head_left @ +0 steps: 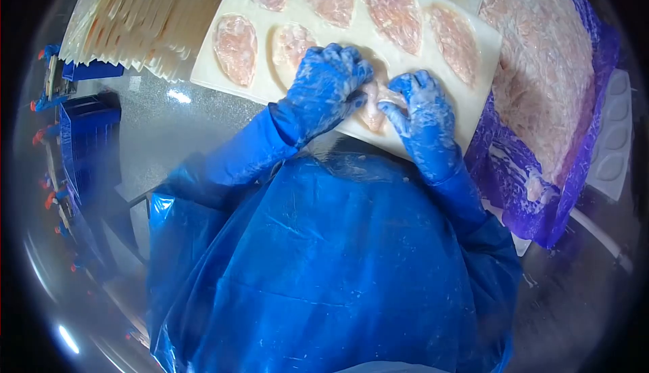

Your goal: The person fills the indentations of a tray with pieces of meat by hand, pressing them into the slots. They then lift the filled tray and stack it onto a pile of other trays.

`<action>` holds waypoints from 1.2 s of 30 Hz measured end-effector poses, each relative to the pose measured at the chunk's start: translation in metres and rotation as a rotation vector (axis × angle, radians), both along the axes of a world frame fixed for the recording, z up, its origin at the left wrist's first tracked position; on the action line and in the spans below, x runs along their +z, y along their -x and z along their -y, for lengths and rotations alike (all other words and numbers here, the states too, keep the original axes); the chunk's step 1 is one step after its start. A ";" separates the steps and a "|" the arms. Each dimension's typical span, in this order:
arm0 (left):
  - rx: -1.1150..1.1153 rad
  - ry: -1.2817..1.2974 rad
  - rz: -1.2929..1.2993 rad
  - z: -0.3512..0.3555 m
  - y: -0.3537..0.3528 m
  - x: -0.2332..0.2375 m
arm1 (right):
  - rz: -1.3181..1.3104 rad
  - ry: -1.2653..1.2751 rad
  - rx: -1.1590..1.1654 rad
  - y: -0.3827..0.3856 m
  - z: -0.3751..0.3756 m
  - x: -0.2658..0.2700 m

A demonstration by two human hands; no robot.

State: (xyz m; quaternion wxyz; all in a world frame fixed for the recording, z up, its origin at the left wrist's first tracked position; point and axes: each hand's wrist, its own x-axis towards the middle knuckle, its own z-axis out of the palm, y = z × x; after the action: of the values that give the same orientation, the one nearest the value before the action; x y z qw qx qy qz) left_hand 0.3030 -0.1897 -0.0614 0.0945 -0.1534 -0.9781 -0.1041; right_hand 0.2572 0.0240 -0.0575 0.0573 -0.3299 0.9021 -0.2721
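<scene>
A piece of raw chicken (pixel 373 114) lies in a front-row hollow of a white moulded tray (pixel 466 126), between my two blue-gloved hands. My left hand (pixel 330 85) comes in from the left, its fingers curled over the piece's upper left side. On the right, my right hand (pixel 427 119) pinches the piece's edge with thumb and bent fingers. Whitish residue coats both gloves. Other hollows hold flat pink fillets, among them a raw fillet (pixel 235 48) at the left end and a back-row fillet (pixel 393 14). My left hand partly covers the neighbouring fillet (pixel 292 45).
A large heap of raw chicken (pixel 541 68) rests on purple plastic film (pixel 503 170) at the right. Beyond it lies another moulded tray (pixel 614 136). Stacked thin white trays (pixel 142 18) stand at upper left. Blue bins (pixel 91 146) and people appear at far left.
</scene>
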 end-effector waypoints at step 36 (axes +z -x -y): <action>-0.112 -0.337 0.045 -0.051 0.076 0.014 | -0.199 -0.004 0.029 -0.060 -0.108 -0.003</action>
State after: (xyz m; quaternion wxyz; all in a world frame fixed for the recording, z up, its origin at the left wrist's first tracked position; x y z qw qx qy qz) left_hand 0.2269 -0.1391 -0.0476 0.0908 -0.1874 -0.9386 -0.2751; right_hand 0.3175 0.1320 -0.0606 -0.0282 -0.3681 0.8990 -0.2354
